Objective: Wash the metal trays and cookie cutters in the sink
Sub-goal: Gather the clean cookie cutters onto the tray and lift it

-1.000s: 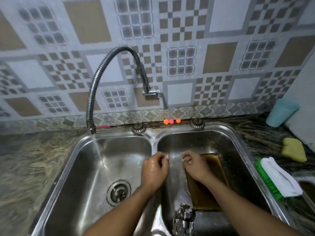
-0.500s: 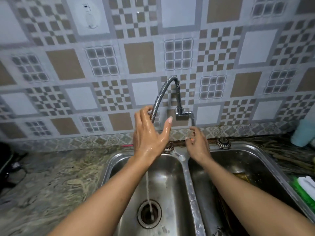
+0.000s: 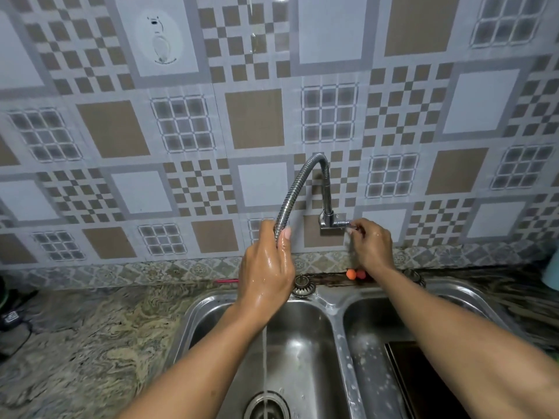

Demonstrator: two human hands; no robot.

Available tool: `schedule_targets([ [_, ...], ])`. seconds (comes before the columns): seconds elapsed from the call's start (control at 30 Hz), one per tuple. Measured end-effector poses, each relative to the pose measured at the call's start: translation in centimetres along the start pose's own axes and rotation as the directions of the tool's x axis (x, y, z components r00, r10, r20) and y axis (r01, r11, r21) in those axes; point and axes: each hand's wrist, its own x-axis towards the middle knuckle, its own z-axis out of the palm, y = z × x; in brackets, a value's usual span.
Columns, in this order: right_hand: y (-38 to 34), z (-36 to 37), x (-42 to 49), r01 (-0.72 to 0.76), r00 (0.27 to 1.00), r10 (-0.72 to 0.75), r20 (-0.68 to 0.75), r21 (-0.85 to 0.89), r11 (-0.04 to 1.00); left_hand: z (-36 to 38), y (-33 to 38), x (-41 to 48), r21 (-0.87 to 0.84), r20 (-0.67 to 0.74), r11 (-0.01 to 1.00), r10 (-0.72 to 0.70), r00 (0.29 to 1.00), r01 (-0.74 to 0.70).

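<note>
A flexible metal faucet hose (image 3: 305, 170) arches out of the wall valve (image 3: 328, 220). My left hand (image 3: 267, 264), wet, grips the hose's lower end, and a thin stream of water falls from it into the left basin (image 3: 302, 343) toward the drain (image 3: 266, 406). My right hand (image 3: 372, 244) pinches the small tap handle at the valve's right side. A dark metal tray (image 3: 408, 376) lies in the right basin (image 3: 363, 343), mostly hidden under my right forearm. No cookie cutters are in view.
A marbled stone counter (image 3: 90, 343) stretches left of the double sink. Small orange balls (image 3: 352, 273) and a round metal knob (image 3: 302, 285) sit on the ledge behind the basins. A black cable and device (image 3: 12, 319) lie at the far left. A teal cup's edge (image 3: 552, 273) shows right.
Both hands rose from the right basin to the faucet. My left hand closed round the hose; my right moved up to the tap handle. The view tilted upward.
</note>
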Motion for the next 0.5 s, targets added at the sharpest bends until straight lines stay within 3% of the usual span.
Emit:
schedule_targets([
  [0.1,-0.8,-0.1,2.9,0.001,1.0,0.0,-0.009,0.015,1.0,0.0,0.1,0.2,0.019,-0.013,1.0,-0.006,1.0,0.006],
  [0.3,-1.8,-0.4,8.1,-0.119,0.972,0.136,0.193,-0.095,0.988,0.2,0.0,0.4,0.012,-0.034,1.0,-0.005,0.999,0.006],
  [0.5,-1.2,-0.8,3.5,-0.187,0.973,0.19,0.127,-0.041,0.982,0.5,0.4,-0.4,0.068,-0.029,0.997,-0.039,0.999,0.041],
])
